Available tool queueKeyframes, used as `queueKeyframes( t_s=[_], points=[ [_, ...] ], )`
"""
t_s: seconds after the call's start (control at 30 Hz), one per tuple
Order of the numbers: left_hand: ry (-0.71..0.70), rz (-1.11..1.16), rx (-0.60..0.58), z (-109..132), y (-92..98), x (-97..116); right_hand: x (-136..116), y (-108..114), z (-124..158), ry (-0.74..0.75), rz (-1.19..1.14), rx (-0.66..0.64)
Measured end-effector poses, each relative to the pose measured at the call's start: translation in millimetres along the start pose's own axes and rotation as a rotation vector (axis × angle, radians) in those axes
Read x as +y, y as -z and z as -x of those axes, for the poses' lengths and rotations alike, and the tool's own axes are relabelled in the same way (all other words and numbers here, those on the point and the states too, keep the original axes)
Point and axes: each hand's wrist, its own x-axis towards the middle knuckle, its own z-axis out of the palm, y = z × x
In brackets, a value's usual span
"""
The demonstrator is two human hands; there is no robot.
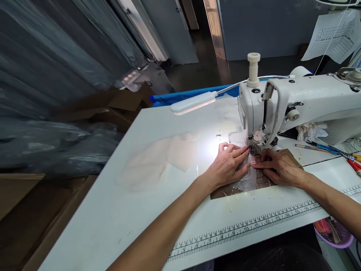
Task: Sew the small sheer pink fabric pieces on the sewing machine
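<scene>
A white counter (113, 210) with a ruler (254, 226) edge carries a sewing machine (304, 101). The left hand (228, 165) and right hand (279, 169) press sheer fabric (249, 180), fingers flat.

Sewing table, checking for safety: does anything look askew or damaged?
Nothing stands out: left hand and right hand lie flat on the sheer fabric at the sewing machine; some tools lie loose beside it.

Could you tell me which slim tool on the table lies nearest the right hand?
The thin brown tool; the blue-handled tool and red-handled tool lie farther from the right hand.
</scene>
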Motion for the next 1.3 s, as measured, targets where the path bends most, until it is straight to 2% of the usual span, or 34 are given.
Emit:
queueKeyframes(
  t_s=[0.23,0.4,0.5,0.63,0.7,0.87,1.07,1.3],
  points=[
    [-0.013,0.0,0.008,0.9,0.3,-0.9,-1.5,0.7,0.5,-0.006,0.0,0.017],
    [-0.038,-0.096,0.046,0.4,0.2,2.8,-0.8,-0.2,0.4,0.026,-0.018,0.043],
    [-0.067,-0.157,0.129,-0.4,-1.5,5.1,0.4,-1.0,0.6,0.023,-0.023,0.031],
    [-0.227,-0.117,0.266,-1.5,-4.2,5.2,1.3,-2.4,1.1,0.017,-0.015,0.026],
    [-0.26,-0.077,0.296,-1.4,-4.3,5.0,1.8,-3.0,1.4,0.019,-0.017,0.023],
    [-0.23,-0.016,0.248,0.5,0.1,5.5,0.9,-3.2,1.5,0.003,0.008,0.001],
    [-0.199,-0.084,0.207,1.0,1.6,4.2,-5.0,-2.5,-0.2,-0.023,0.079,-0.012],
    [-0.094,-0.15,0.118,-1.1,-0.9,3.5,-3.4,-7.5,2.0,-0.038,0.095,-0.011]
  ],
)
